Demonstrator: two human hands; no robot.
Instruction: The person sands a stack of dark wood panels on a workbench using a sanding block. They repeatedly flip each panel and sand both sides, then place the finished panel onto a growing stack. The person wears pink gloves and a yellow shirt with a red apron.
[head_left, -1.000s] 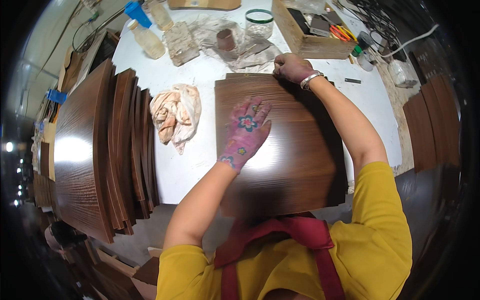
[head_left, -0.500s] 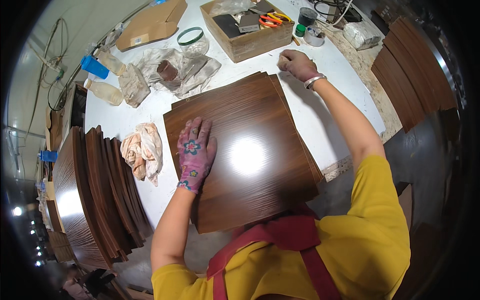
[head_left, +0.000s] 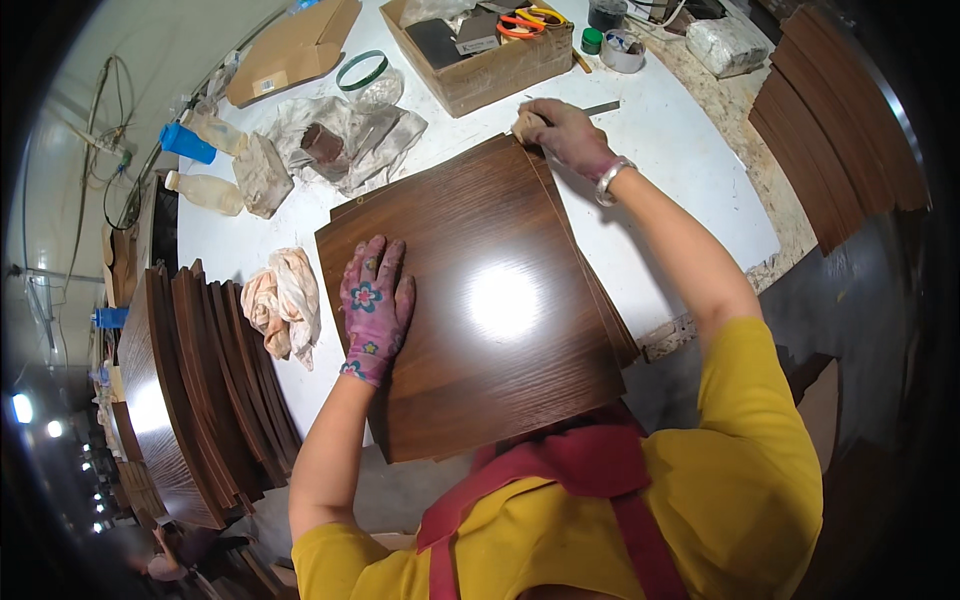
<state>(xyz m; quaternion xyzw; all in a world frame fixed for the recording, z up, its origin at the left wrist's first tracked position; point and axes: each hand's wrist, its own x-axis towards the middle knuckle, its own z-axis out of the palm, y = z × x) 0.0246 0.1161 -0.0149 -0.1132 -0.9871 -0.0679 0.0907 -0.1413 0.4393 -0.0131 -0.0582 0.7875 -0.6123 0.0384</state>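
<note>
A stack of dark brown wood-grain panels (head_left: pixel 470 380) lies on the white tabletop in front of me. My left hand (head_left: pixel 372 300), in a pink flowered glove, rests flat on the top panel near its left edge, fingers stretched out. My gloved right hand (head_left: pixel 568 140) is closed around a small tan block (head_left: pixel 524 126) at the panel's far right corner; its exact kind I cannot make out. Just beyond that hand, a thin metal strip (head_left: pixel 604 107) shows on the table. Left of the stack sits a crumpled, stained cloth (head_left: pixel 282 305).
More panels stand at the left (head_left: pixel 200 390) and right (head_left: pixel 840 130). Across the far side are a cardboard box (head_left: pixel 480 75) with scissors, a glass jar (head_left: pixel 375 85), a tape roll (head_left: pixel 624 52), plastic sheeting (head_left: pixel 370 140), a bottle (head_left: pixel 205 192) and a blue cup (head_left: pixel 188 143).
My right hand has moved left with the tan block, from over the bare tabletop to the panel's far right corner. The metal strip has come into sight. My left hand stays on the panel.
</note>
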